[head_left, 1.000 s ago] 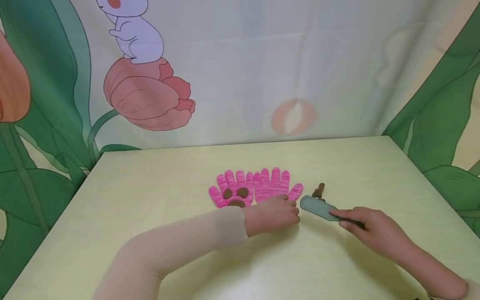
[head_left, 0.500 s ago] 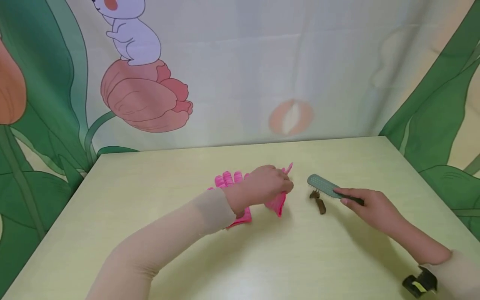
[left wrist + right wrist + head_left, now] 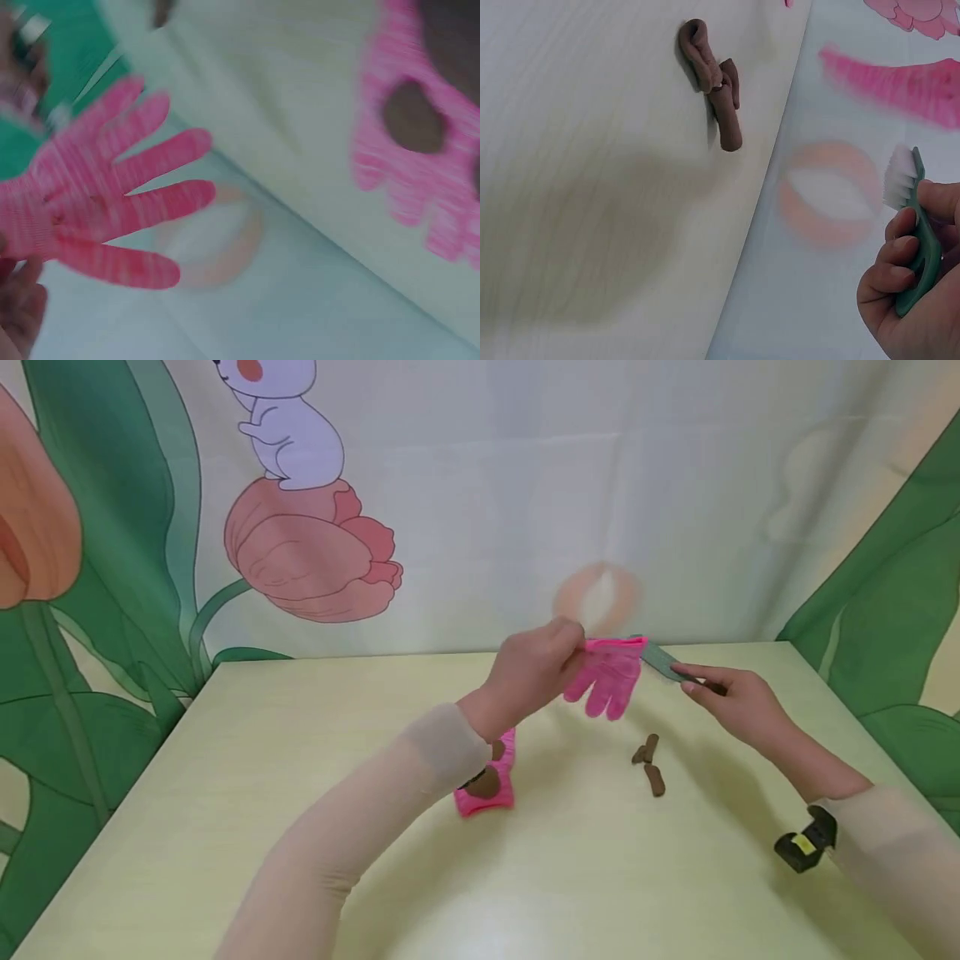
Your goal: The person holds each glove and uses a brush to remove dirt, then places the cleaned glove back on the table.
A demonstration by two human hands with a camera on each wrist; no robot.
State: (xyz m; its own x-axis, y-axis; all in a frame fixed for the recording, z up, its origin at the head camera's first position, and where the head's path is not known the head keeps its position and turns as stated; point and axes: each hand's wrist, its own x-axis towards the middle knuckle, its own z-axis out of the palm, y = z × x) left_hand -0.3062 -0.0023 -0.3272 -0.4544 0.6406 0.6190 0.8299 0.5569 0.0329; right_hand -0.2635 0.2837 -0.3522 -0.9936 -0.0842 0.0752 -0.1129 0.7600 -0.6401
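Note:
My left hand (image 3: 528,672) grips a pink knit glove (image 3: 611,681) at its cuff, above the table. The glove's fingers hang downward; in the left wrist view the same glove (image 3: 112,180) appears with its fingers spread. In my right hand (image 3: 742,706) is a green brush (image 3: 660,662), pinched by its handle and raised close to the glove. The right wrist view shows the brush's white bristles (image 3: 901,178). A second pink glove (image 3: 504,797) lies on the table, partly hidden by my left arm; it bears brown patches (image 3: 414,118).
Several brown pieces (image 3: 655,779) lie on the pale table (image 3: 585,877), below and between my hands. Behind the table's far edge hangs a printed curtain (image 3: 465,527). A black device (image 3: 804,845) is strapped at my right wrist.
My left hand has taken hold of one glove and lifted it off the table, turning its fingers downward. My right hand has raised the brush away from the brown pieces.

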